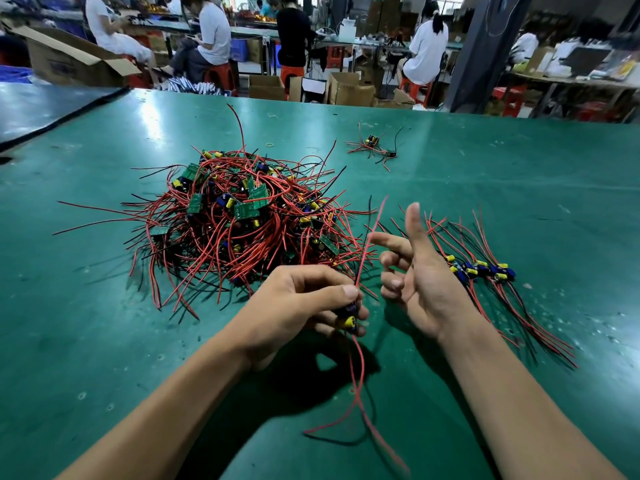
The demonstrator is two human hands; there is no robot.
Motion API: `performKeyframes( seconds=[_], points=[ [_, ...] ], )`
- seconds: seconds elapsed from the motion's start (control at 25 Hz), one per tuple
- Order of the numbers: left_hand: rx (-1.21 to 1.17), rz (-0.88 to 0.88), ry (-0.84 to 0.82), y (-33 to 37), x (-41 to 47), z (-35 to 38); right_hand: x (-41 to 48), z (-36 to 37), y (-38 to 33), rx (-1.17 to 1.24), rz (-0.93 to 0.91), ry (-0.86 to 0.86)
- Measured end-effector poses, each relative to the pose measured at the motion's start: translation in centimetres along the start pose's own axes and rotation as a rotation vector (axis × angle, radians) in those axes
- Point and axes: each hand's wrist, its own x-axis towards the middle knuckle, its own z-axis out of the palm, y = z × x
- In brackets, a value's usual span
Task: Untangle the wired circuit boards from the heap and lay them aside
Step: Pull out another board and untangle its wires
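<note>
We see only our two forearms and hands, entering from the bottom edge. Both arms are bare from the frame edge to the wrist: no sleeve, cuff or glove shows anywhere along them. Our left hand (298, 303) wears no ring, watch or band, and its thumbnail is short and plain, unpainted. Our right hand (420, 271) is likewise unadorned, its palm creases visible, with nothing strapped at the wrist. Neither forearm carries a bracelet, tape or marking that we can make out; the near part of each arm is slightly blurred
</note>
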Motion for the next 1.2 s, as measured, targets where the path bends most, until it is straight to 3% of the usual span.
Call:
performKeyframes(
  seconds=[0.12, 0.32, 0.52, 0.6, 0.76, 0.96, 1.04, 1.2],
  points=[
    [0.009, 0.179, 0.098, 0.5, 0.2, -0.1, -0.6, 0.4, 0.3, -0.155, -0.128, 0.003],
    [-0.039, 0.308, 0.297, 1.5, 0.1, -0.4, -1.6, 1.2, 2.1, -0.676, -0.632, -0.128],
    [-0.064, 0.242, 0.447, 1.4, 0.2, -0.7, -2.4, 2.6, 3.3, -0.751, -0.724, -0.100],
    [-0.081, 0.236, 0.423, 1.3, 0.2, -0.6, -2.6, 3.3, 3.2, -0.595, -0.595, -0.092],
    [-0.204, 0.246, 0.293, 1.3, 0.0, -0.5, -2.6, 3.6, 1.8, -0.013, -0.118, -0.204],
    [-0.304, 0.182, 0.119, 1.0, 0.1, -0.3, -2.6, 2.7, 0.5, 0.276, 0.117, -0.342],
    [-0.352, 0.124, 0.101, 0.8, 0.2, -0.2, -2.7, 2.4, 0.2, 0.313, 0.149, -0.373],
    [-0.404, -0.031, 0.110, 0.3, 0.8, -0.2, -2.8, 2.2, 0.6, 0.117, 0.162, -0.415]
  ],
)
